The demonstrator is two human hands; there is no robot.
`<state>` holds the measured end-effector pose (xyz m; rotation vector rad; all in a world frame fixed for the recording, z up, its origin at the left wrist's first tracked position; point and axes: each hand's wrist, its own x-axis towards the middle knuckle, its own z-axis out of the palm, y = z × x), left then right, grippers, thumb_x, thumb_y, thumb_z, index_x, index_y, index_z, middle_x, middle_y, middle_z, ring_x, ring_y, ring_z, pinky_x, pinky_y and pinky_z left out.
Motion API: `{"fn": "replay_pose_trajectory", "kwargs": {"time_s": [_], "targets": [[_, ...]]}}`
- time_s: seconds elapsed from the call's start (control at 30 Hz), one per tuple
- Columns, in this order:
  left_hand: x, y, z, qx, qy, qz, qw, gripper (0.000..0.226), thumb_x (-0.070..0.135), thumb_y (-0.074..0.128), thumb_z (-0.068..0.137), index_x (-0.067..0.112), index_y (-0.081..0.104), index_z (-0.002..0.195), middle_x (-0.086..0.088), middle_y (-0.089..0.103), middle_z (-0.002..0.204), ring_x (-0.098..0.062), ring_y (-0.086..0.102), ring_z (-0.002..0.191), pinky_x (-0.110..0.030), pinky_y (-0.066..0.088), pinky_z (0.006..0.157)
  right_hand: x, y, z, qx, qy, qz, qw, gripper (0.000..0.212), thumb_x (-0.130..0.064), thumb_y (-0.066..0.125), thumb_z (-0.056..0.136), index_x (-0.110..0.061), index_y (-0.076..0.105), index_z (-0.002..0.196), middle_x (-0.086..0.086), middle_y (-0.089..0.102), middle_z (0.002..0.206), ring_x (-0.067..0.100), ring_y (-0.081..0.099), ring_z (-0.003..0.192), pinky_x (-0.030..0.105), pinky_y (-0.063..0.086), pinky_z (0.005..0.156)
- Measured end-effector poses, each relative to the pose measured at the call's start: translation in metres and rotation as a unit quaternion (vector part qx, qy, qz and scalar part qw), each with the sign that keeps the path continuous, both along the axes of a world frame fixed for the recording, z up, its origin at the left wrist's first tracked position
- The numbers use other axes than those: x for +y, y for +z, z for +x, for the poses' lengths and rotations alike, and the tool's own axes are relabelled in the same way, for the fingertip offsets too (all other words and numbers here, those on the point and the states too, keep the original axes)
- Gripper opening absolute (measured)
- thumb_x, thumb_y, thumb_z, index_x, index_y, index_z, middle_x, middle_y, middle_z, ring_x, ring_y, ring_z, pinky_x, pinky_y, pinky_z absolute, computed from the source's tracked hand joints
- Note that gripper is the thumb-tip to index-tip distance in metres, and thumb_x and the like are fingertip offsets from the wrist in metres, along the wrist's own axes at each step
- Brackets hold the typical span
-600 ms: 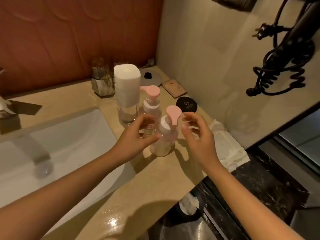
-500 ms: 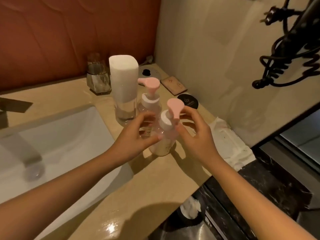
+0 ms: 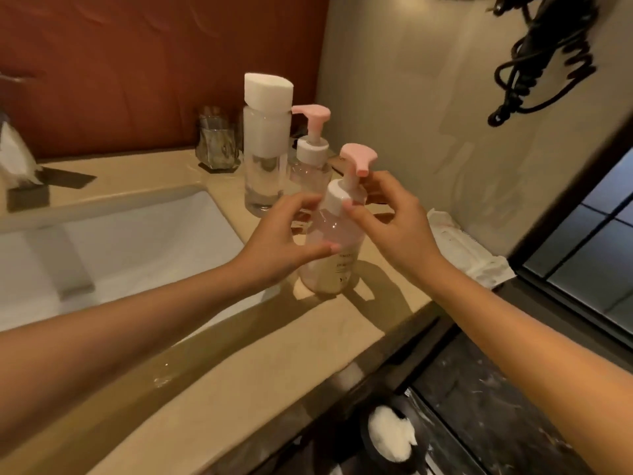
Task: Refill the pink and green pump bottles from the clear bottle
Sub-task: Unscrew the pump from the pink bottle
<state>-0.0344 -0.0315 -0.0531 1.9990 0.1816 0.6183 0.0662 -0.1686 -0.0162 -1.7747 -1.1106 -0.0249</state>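
Note:
A pink pump bottle [image 3: 334,248] with a white collar and pink pump head stands on the beige counter [image 3: 274,347] beside the sink. My left hand [image 3: 284,234] grips its body from the left, thumb across the front. My right hand [image 3: 394,224] pinches the white collar just under the pump head. Behind it stands a second pump bottle [image 3: 310,156] with a pink head; its body colour is unclear. The tall clear bottle [image 3: 265,145] with a white cap stands upright to that one's left.
A white sink basin [image 3: 130,241] lies to the left. A glass tumbler [image 3: 217,145] sits by the red back wall. A folded white cloth [image 3: 469,248] lies at the counter's right end. A black coiled cord [image 3: 544,56] hangs on the wall above.
My right hand has closed onto the near bottle's white collar, having hovered beside the pump head. My left hand stays on the bottle's body. The camera has moved closer.

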Motion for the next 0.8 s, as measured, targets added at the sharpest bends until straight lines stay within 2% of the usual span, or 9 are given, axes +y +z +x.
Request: {"fn": "replay_pose_trajectory", "kwargs": {"time_s": [0.17,0.27,0.37,0.43,0.53,0.63,0.8], "targets": [[-0.016,-0.007,-0.049,-0.007,0.036,0.004,0.999,0.069,0.036,0.077,0.071,0.024,0.045,0.131,0.007,0.047,0.127,-0.002,0.048,0.109,-0.022,0.044,0.092,-0.010,-0.004,-0.048,0.000,0.015,0.022,1.000,0.029,-0.028,0.064,0.086,-0.026,0.056,0.114,-0.015,0.060,0.105,0.002,0.057,0.097,0.016,0.046,0.074],[-0.025,-0.007,-0.085,-0.001,0.040,-0.014,0.999,0.073,0.040,0.077,0.067,0.026,0.043,0.131,0.010,0.049,0.127,-0.003,0.049,0.111,-0.022,0.043,0.093,-0.015,-0.005,-0.078,-0.010,0.045,0.022,0.999,0.027,-0.029,0.063,0.086,-0.035,0.051,0.109,-0.025,0.056,0.100,-0.002,0.056,0.095,0.018,0.048,0.074],[-0.031,-0.008,-0.118,0.004,0.043,-0.030,0.999,0.072,0.041,0.077,0.064,0.034,0.039,0.125,0.021,0.048,0.119,0.001,0.049,0.109,-0.021,0.043,0.093,-0.015,-0.004,-0.104,-0.021,0.067,0.021,0.997,0.027,-0.032,0.063,0.086,-0.039,0.048,0.107,-0.031,0.051,0.095,-0.008,0.054,0.090,0.014,0.045,0.071],[-0.035,-0.011,-0.135,-0.002,0.058,-0.043,0.997,0.073,0.036,0.078,0.066,0.037,0.036,0.125,0.022,0.047,0.117,0.001,0.050,0.108,-0.019,0.044,0.091,-0.011,-0.006,-0.118,-0.022,0.075,0.024,0.997,0.027,-0.032,0.063,0.086,-0.036,0.048,0.108,-0.031,0.051,0.096,-0.007,0.054,0.090,0.013,0.044,0.070],[-0.036,-0.017,-0.153,-0.021,0.086,-0.057,0.994,0.075,0.030,0.079,0.068,0.035,0.035,0.128,0.014,0.047,0.123,-0.004,0.049,0.111,-0.019,0.044,0.088,-0.005,-0.006,-0.136,-0.026,0.092,0.020,0.995,0.028,-0.030,0.062,0.087,-0.035,0.049,0.111,-0.021,0.055,0.101,-0.005,0.054,0.092,0.014,0.045,0.071],[-0.032,-0.020,-0.164,-0.027,0.103,-0.053,0.993,0.073,0.023,0.080,0.070,0.032,0.036,0.128,0.011,0.048,0.123,-0.006,0.050,0.113,-0.017,0.044,0.085,0.000,-0.005,-0.149,-0.026,0.102,0.015,0.994,0.032,-0.028,0.061,0.088,-0.027,0.053,0.118,-0.015,0.055,0.107,-0.001,0.054,0.093,0.014,0.045,0.071],[-0.034,-0.029,-0.166,-0.014,0.106,-0.041,0.993,0.076,0.018,0.078,0.073,0.031,0.031,0.132,0.011,0.048,0.122,-0.008,0.051,0.111,-0.019,0.047,0.084,0.002,0.003,-0.160,-0.001,0.114,-0.011,0.993,0.038,-0.030,0.060,0.089,-0.024,0.052,0.125,-0.014,0.053,0.109,0.005,0.052,0.098,0.016,0.042,0.074]]}}
